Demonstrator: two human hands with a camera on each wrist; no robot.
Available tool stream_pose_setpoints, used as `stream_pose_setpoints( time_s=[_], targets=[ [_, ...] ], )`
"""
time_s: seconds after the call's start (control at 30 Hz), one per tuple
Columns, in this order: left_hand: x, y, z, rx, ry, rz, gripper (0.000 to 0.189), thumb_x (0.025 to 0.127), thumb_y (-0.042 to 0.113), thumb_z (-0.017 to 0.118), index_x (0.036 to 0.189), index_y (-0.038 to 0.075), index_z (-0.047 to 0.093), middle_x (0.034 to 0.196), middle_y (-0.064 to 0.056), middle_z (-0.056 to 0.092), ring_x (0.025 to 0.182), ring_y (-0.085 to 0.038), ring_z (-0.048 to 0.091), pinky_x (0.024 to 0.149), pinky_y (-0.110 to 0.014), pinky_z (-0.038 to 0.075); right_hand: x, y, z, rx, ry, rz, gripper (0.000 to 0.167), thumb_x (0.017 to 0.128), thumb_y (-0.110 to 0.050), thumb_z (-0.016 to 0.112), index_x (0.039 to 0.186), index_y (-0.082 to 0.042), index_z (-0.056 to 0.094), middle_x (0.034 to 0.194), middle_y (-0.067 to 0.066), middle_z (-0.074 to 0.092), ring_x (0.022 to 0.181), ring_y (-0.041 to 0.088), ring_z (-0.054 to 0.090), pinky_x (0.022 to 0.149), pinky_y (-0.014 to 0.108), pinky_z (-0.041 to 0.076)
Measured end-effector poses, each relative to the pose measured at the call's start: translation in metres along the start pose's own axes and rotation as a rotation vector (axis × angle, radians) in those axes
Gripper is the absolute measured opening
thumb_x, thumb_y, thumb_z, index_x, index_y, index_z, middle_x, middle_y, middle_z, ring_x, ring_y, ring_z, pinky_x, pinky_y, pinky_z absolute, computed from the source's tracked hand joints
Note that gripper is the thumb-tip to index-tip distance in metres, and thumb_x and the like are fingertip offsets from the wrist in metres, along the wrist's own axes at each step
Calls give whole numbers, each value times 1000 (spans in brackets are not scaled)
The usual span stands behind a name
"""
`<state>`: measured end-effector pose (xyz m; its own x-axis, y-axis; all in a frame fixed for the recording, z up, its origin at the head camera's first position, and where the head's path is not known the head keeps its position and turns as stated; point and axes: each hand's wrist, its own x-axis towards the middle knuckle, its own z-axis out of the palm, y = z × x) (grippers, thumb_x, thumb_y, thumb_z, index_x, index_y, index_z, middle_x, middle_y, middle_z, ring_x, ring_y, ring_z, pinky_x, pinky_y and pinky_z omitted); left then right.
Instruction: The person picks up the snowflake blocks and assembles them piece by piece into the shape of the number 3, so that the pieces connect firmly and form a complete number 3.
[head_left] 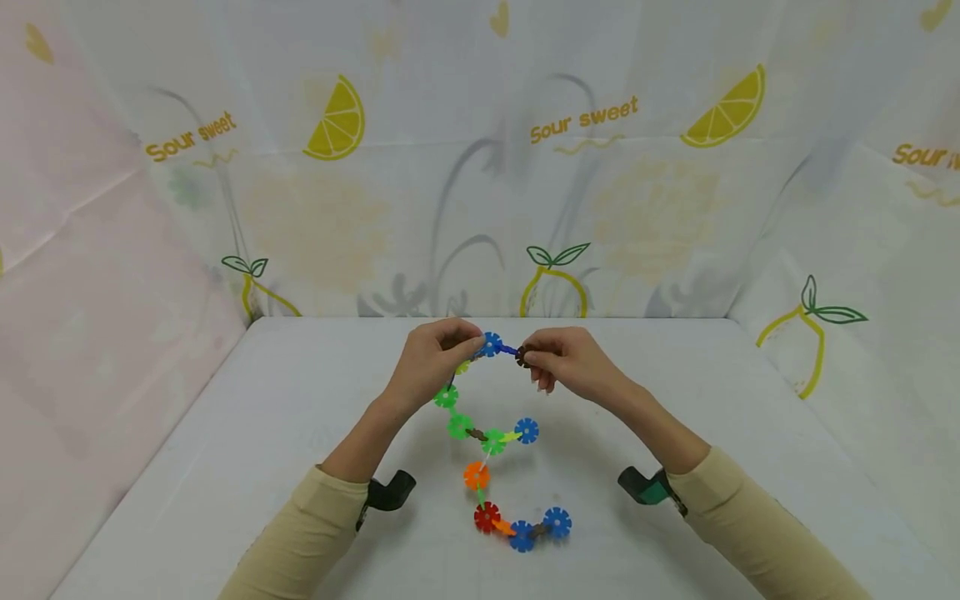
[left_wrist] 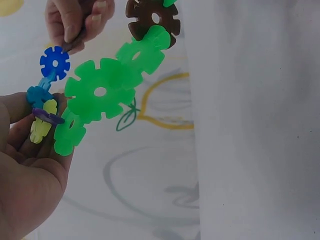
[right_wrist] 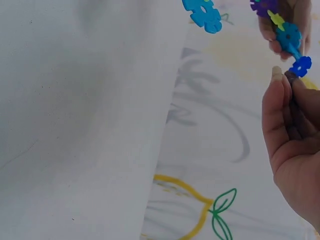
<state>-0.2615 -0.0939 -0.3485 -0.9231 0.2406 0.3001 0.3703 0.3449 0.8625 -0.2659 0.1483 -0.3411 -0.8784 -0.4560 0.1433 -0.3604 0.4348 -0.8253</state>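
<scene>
A chain of notched plastic interlocking discs curves between both hands and down over the white table. At its upper end my left hand (head_left: pixel 427 362) pinches a light blue disc (head_left: pixel 491 343), with yellow (left_wrist: pixel 37 131) and purple discs (left_wrist: pixel 48 116) close to its fingers. A dark blue disc (left_wrist: pixel 55 63) bridges from there to the right. My right hand (head_left: pixel 581 362) pinches a brown disc (head_left: pixel 522 357) at the dark blue disc's edge; its fingers hide much of it, and whether the two are fully joined I cannot tell. Green discs (head_left: pixel 446 396) hang below the left hand.
Lower in the chain, a side branch ends in a blue disc (head_left: pixel 527 431). Orange (head_left: pixel 476 476) and red discs (head_left: pixel 487 517) lead toward a blue disc (head_left: pixel 557 522) near the front. Printed cloth (head_left: pixel 450 167) stands behind and beside the white table (head_left: pixel 300 400).
</scene>
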Motion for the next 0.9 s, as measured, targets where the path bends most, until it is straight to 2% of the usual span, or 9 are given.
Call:
stream_pose_setpoints(
  time_s=[0.07,0.23,0.37,0.5,0.77,0.83,0.9],
  targets=[
    [-1,1,0,-3,3,4,15,96,28,66,102,16,72,96,-2,75,86,-16,70,79,-34,57,-2,-1,0,-15,36,-12,11,98,-7,60,101,-4,70,76,12,66,62,18,62,59,27,57],
    [-3,2,0,-28,8,14,17,96,28,66,104,15,72,98,-4,74,88,-21,71,79,-34,57,-5,-3,2,-56,108,-73,10,97,-7,61,99,-6,72,77,12,66,64,18,60,60,24,55],
    [-4,1,0,-34,22,32,15,96,27,66,103,15,72,96,-5,74,87,-22,69,79,-34,56,-8,-4,5,-101,134,-138,10,97,-6,62,98,-6,71,76,8,65,64,17,60,60,24,55],
    [-6,2,1,-22,29,45,15,96,28,67,103,15,72,96,-4,73,85,-19,67,79,-32,56,-10,-7,6,-112,125,-137,10,97,-6,62,99,-6,71,75,5,64,64,16,59,60,24,55],
    [-5,2,4,-19,37,25,17,96,23,66,107,10,71,99,-9,73,87,-26,66,75,-29,54,-10,-10,9,-119,150,-127,13,97,-6,61,105,-4,71,79,9,67,65,16,61,62,23,56],
    [-8,12,3,-16,38,18,17,97,19,65,107,7,71,97,-11,73,85,-27,66,74,-28,53,-10,-10,11,-135,166,-143,15,97,-5,60,107,-3,71,81,8,67,66,15,61,62,23,57],
    [-8,12,4,-22,49,19,17,96,20,66,105,7,71,95,-11,73,83,-25,65,72,-27,52,-9,-11,12,-156,183,-156,16,97,-4,59,108,-3,71,82,8,68,66,15,61,62,23,57]
  ],
)
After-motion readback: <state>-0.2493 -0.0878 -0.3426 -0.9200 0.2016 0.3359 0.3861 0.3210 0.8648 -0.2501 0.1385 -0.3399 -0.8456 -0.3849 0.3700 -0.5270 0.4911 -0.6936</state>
